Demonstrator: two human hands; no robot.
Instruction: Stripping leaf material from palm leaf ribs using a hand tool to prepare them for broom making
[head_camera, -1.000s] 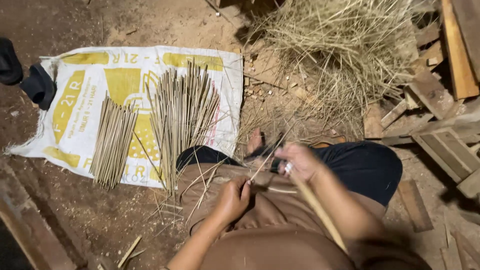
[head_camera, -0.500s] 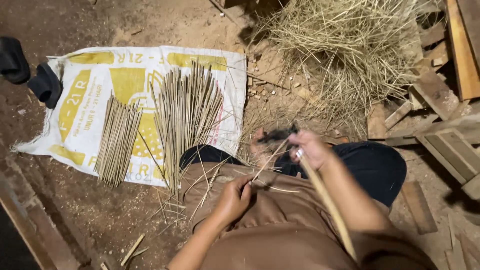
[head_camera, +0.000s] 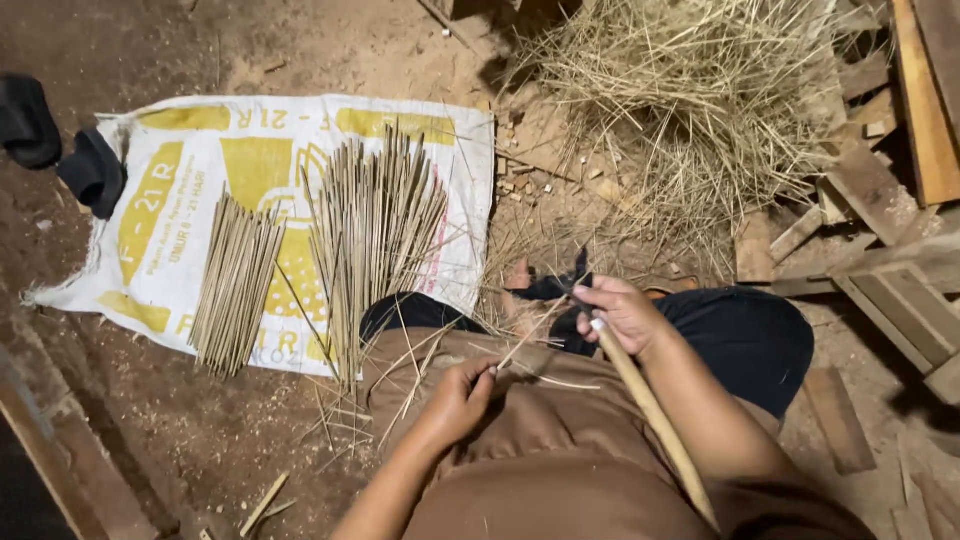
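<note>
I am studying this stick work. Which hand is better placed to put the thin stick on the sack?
Probably the left hand. It pinches the thin stick and lies nearer the sack with its stick piles. The right hand grips a long wooden handle.

One head-worn camera looks steeply down, close above the lap and nearby dirt floor (head_camera: 200, 440).

Bare dirt floor (head_camera: 300, 40) here, brown and dusty with bits of chaff everywhere. A white and yellow woven sack (head_camera: 170, 200) is spread flat on it. Rough wooden planks (head_camera: 900, 290) and offcuts are stacked along the right side, and the light's pretty dim, darker toward the edges.
</note>
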